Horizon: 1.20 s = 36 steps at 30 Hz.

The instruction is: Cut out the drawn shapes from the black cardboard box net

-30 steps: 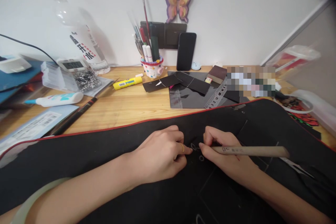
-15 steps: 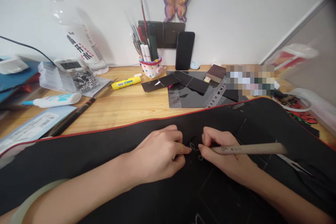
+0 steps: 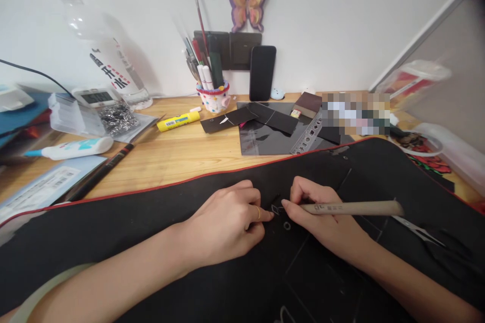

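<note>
My right hand (image 3: 314, 203) is closed round a wooden-handled carving knife (image 3: 359, 208), held like a pen. Its handle slants out to the right, and its thin tip points at a small diamond outline (image 3: 275, 210) on black paper (image 3: 293, 245). My left hand (image 3: 231, 217) lies palm down with its fingers curled, the index fingertip pressing the paper right beside the diamond. A small ring-shaped mark (image 3: 287, 226) sits just below the knife tip. Pale lines run over the black paper, whose edges blend into the black mat (image 3: 125, 229).
Scissors (image 3: 419, 230) lie right of my right hand. Behind the mat are a stencil ruler (image 3: 308, 133), black paper strips (image 3: 223, 120), a yellow glue stick (image 3: 179, 121), a pen cup (image 3: 212, 97) and a phone (image 3: 262, 73). A water bottle (image 3: 109, 55) stands at left.
The view has shifted slightly, moving everything a little left. My right hand and the knife have moved slightly up, with the tip now closer to the diamond's right side. My left hand stays pressed down.
</note>
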Each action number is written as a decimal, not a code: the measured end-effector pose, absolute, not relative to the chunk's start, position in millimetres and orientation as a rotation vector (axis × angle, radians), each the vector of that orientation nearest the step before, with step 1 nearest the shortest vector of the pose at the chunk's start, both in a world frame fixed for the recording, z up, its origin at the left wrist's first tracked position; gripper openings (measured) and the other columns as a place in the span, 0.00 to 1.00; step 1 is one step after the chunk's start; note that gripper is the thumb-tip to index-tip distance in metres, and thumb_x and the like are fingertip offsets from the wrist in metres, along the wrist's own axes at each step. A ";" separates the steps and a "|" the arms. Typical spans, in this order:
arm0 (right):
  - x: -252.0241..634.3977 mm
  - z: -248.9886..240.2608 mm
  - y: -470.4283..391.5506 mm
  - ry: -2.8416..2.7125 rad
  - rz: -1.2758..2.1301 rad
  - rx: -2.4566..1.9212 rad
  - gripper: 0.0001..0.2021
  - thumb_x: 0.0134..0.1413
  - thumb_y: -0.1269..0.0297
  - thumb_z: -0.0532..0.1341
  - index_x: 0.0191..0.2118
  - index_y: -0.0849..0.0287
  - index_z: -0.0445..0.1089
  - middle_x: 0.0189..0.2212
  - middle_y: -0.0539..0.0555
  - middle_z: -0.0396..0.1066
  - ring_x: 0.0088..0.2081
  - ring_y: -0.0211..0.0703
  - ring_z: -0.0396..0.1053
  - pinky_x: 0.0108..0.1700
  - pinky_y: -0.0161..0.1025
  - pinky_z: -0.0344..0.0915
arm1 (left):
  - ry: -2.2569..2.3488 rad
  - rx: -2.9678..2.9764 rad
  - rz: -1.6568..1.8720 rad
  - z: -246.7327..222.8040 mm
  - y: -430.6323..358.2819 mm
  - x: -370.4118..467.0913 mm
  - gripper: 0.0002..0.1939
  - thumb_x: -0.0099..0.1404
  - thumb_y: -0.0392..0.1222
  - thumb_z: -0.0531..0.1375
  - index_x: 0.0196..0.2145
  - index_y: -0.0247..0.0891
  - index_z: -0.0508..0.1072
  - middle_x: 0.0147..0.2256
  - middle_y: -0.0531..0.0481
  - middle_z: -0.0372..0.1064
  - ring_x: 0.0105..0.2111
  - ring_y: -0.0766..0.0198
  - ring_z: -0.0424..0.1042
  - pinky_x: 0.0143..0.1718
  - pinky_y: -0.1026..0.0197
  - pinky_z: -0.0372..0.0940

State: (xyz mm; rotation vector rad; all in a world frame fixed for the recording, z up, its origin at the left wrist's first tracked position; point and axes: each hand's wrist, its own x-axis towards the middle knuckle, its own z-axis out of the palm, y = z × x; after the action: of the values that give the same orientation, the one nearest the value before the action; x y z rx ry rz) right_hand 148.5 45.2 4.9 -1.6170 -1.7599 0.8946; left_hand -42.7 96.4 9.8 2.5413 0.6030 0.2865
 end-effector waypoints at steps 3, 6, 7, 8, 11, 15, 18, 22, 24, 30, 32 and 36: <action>148.0 5.6 44.7 -1.767 0.886 -1.624 0.12 0.52 0.68 0.56 0.21 0.58 0.53 0.16 0.42 0.50 0.20 0.30 0.49 0.20 0.30 0.48 | 0.599 2.545 0.285 9.8 96.6 -42.6 0.16 0.58 0.32 0.51 0.41 0.40 0.74 0.28 0.49 0.64 0.31 0.63 0.61 0.30 0.62 0.61; 147.7 6.3 44.6 -1.767 0.886 -1.633 0.12 0.52 0.68 0.56 0.21 0.58 0.53 0.16 0.42 0.50 0.20 0.30 0.50 0.20 0.30 0.48 | 0.600 2.545 0.285 9.5 95.9 -44.0 0.16 0.58 0.32 0.51 0.40 0.39 0.74 0.28 0.49 0.64 0.31 0.63 0.60 0.30 0.62 0.61; 147.5 6.5 44.9 -1.766 0.887 -1.634 0.12 0.52 0.68 0.56 0.21 0.58 0.53 0.16 0.42 0.50 0.20 0.30 0.49 0.20 0.30 0.48 | 0.600 2.544 0.284 9.4 95.7 -44.4 0.16 0.58 0.32 0.51 0.40 0.39 0.74 0.28 0.49 0.64 0.31 0.63 0.60 0.30 0.62 0.60; 147.3 6.7 45.2 -1.764 0.887 -1.636 0.12 0.52 0.68 0.56 0.21 0.58 0.53 0.16 0.42 0.50 0.20 0.30 0.49 0.21 0.30 0.48 | 0.600 2.544 0.285 9.3 95.5 -44.7 0.16 0.58 0.32 0.51 0.40 0.39 0.74 0.28 0.49 0.64 0.31 0.63 0.60 0.30 0.62 0.60; 147.1 7.0 46.2 -1.770 0.885 -1.628 0.12 0.52 0.69 0.56 0.21 0.58 0.53 0.17 0.42 0.50 0.20 0.30 0.49 0.21 0.30 0.48 | 0.601 2.546 0.293 9.4 95.8 -44.3 0.16 0.58 0.32 0.51 0.40 0.40 0.74 0.28 0.49 0.64 0.31 0.63 0.60 0.30 0.63 0.60; 147.8 6.7 45.9 -1.790 0.911 -1.600 0.13 0.51 0.70 0.55 0.21 0.58 0.52 0.17 0.42 0.50 0.20 0.30 0.49 0.21 0.31 0.48 | 0.601 2.545 0.297 9.9 96.2 -43.6 0.16 0.58 0.32 0.51 0.40 0.39 0.75 0.28 0.49 0.64 0.31 0.63 0.60 0.29 0.63 0.60; 148.1 6.9 45.2 -1.797 0.941 -1.580 0.13 0.51 0.70 0.55 0.20 0.58 0.51 0.17 0.43 0.50 0.20 0.30 0.49 0.21 0.31 0.48 | 0.598 2.546 0.289 10.3 95.5 -44.1 0.16 0.58 0.31 0.51 0.40 0.39 0.75 0.28 0.49 0.64 0.31 0.63 0.60 0.30 0.62 0.60; 148.5 7.7 44.6 -1.797 0.962 -1.581 0.13 0.51 0.70 0.55 0.20 0.58 0.51 0.18 0.43 0.50 0.21 0.31 0.49 0.22 0.31 0.48 | 0.588 2.544 0.283 10.8 95.4 -44.2 0.16 0.58 0.31 0.51 0.40 0.39 0.74 0.28 0.49 0.64 0.31 0.63 0.60 0.30 0.62 0.60; 149.0 7.6 44.3 -1.797 0.957 -1.591 0.13 0.51 0.68 0.55 0.20 0.58 0.52 0.17 0.43 0.50 0.20 0.31 0.49 0.22 0.32 0.48 | 0.587 2.540 0.287 11.1 96.2 -43.7 0.16 0.58 0.31 0.51 0.40 0.38 0.75 0.27 0.49 0.64 0.30 0.63 0.60 0.30 0.62 0.60; 150.1 6.5 43.2 -1.788 0.950 -1.593 0.13 0.52 0.66 0.55 0.21 0.58 0.53 0.17 0.44 0.52 0.20 0.31 0.50 0.21 0.32 0.47 | 0.589 2.528 0.289 10.5 97.2 -43.3 0.16 0.58 0.31 0.51 0.39 0.38 0.75 0.27 0.49 0.64 0.31 0.63 0.60 0.31 0.62 0.60; 150.5 6.1 43.1 -1.770 0.961 -1.597 0.12 0.52 0.65 0.56 0.21 0.57 0.53 0.17 0.43 0.52 0.20 0.31 0.50 0.21 0.32 0.48 | 0.589 2.530 0.291 10.2 97.1 -43.8 0.16 0.58 0.31 0.51 0.40 0.38 0.75 0.27 0.49 0.63 0.30 0.63 0.60 0.31 0.62 0.60; 151.8 4.8 43.4 -1.741 0.914 -1.614 0.13 0.51 0.66 0.55 0.21 0.57 0.52 0.18 0.44 0.52 0.21 0.32 0.50 0.22 0.32 0.49 | 0.592 2.534 0.293 10.0 97.4 -43.9 0.16 0.58 0.32 0.51 0.41 0.39 0.74 0.27 0.49 0.63 0.30 0.63 0.60 0.30 0.62 0.60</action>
State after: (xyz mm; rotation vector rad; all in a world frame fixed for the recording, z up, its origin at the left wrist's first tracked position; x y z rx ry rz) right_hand 151.8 43.4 4.8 -1.6137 -1.7410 0.9138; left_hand -43.9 97.4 10.0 2.5339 0.5921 0.2925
